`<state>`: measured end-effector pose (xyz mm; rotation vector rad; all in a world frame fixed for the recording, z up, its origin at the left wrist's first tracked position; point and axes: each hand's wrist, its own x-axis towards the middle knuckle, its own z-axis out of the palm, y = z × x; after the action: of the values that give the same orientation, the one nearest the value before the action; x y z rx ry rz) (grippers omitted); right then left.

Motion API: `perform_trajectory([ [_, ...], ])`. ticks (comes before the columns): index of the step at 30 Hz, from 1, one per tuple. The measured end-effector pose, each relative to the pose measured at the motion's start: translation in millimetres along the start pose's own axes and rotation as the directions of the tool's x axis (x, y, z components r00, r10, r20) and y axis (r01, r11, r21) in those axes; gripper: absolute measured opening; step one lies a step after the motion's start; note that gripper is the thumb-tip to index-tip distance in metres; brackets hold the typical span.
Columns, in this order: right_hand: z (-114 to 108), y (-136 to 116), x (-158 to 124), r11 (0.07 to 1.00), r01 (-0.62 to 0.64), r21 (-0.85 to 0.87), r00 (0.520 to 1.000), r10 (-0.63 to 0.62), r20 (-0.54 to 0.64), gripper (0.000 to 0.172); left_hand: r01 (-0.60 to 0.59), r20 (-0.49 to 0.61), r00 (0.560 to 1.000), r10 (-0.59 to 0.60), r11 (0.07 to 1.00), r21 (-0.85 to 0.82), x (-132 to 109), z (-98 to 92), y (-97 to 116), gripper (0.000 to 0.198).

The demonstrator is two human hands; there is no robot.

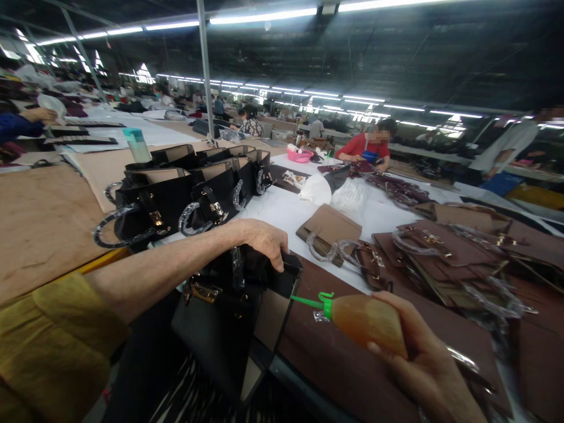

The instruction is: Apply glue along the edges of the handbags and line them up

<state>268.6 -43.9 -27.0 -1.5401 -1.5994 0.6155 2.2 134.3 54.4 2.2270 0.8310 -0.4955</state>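
My left hand [267,239] grips the upper edge of a black handbag [211,329], its thumb and fingers closed over the rim. The bag is tilted at the table's near edge, with beige lining panels and a gold clasp showing. In my right hand [418,352] is a squeeze bottle [368,320] of amber liquid, held on its side. Its green nozzle points left, and the tip is at the bag's open side edge; whether it touches I cannot tell. Part of the bag's top is hidden behind my left forearm.
Several black handbags [154,194] with wrapped handles stand at the left. Brown handbags [440,252] lie piled at the right, near a tan bag [330,226]. A teal-capped bottle [137,145] stands behind the black bags. A co-worker in red [365,147] sits across the table.
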Motion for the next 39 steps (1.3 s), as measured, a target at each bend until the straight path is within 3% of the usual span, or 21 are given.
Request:
perform_trajectory([
  [4,-2.0,1.0,-5.3,0.998,0.028,-0.063,0.996,-0.022,0.086,0.050,0.018,-0.011,1.000,-0.018,1.000,0.011,-1.2,1.0,0.4,0.031],
  [10,7.8,-0.9,-14.8,0.996,0.053,-0.071,0.999,-0.052,0.015,0.046,0.030,-0.026,0.999,-0.029,0.999,0.029,-0.3,2.9,-1.6,0.033],
  [15,14.8,8.8,-23.2,0.998,0.066,-0.013,0.995,-0.065,0.072,0.046,0.013,-0.026,1.000,-0.011,0.999,0.053,2.0,3.8,-4.8,0.037],
  [21,17.5,9.8,-34.6,0.986,0.053,-0.160,0.991,-0.032,0.134,0.048,0.032,-0.029,0.999,-0.030,0.997,0.072,0.8,5.0,-2.4,0.033],
  [28,22.3,0.3,-37.3,0.975,0.156,-0.161,0.980,-0.133,0.146,0.045,0.032,-0.011,0.999,-0.031,0.998,0.055,0.3,5.2,-1.3,0.036],
  [39,33.9,8.1,-51.1,0.995,-0.051,-0.087,0.968,0.071,0.241,0.050,0.047,-0.027,0.999,-0.045,0.996,0.080,2.9,6.8,-5.2,0.032],
])
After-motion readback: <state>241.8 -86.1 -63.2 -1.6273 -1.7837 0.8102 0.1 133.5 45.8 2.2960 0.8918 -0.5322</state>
